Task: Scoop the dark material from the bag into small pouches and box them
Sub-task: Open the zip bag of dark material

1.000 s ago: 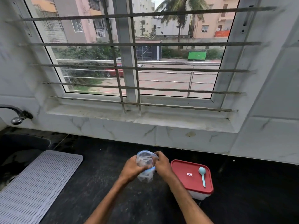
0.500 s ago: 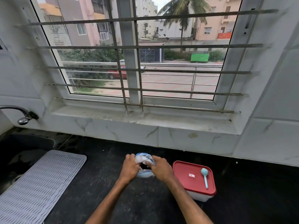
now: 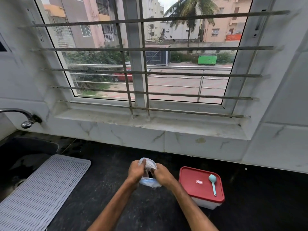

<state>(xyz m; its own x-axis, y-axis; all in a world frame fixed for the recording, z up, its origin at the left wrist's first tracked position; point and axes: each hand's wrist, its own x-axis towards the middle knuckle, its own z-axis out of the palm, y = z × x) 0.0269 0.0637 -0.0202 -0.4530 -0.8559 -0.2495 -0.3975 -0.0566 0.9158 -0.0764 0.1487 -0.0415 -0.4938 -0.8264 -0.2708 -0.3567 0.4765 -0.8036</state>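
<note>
Bag [image 3: 150,183] lowered toward the counter [image 3: 100,189], we now part its mouth, fingers [image 3: 142,164] of left hand [image 3: 135,171] and right hand [image 3: 162,175] pinching the plastic; spoon [image 3: 213,182] lies on the shut box [image 3: 196,190], scooping likely next.

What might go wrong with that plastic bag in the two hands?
The left hand and right hand grip the plastic bag over the black counter; pulled hard, it might tear and spill. The blue spoon lies loose on the red lid; lifting that lid may tip it off.
</note>
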